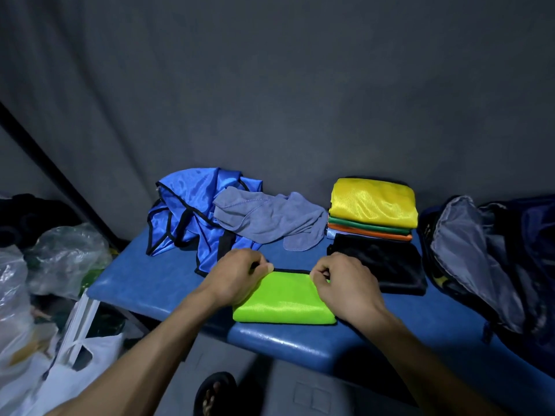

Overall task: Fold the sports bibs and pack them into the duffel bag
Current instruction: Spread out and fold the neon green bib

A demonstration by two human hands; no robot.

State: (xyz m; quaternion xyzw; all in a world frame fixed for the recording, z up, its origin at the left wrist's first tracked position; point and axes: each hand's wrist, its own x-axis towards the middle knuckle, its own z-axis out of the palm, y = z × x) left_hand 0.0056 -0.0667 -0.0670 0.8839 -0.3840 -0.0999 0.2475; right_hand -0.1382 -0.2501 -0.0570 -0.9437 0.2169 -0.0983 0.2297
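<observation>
1. At the near middle of the blue surface (150,291) lies a lime-green bib (283,298), folded into a compact rectangle with black trim along its far edge.
2. Far right, a stack of folded bibs (374,210), yellow on top with green and orange beneath, sits behind a folded black one (387,267).
3. Far left, a blue bib (183,211) lies crumpled and unfolded, with a grey cloth (267,219) draped beside it.
4. At the right edge the duffel bag (480,259) gapes open; no bib shows inside, so packing appears not yet begun.
5. The left hand (237,276) pinches the green bib's far-left corner, and the right hand (345,283) pinches its far-right corner; both sets of fingers are curled on the fabric.
</observation>
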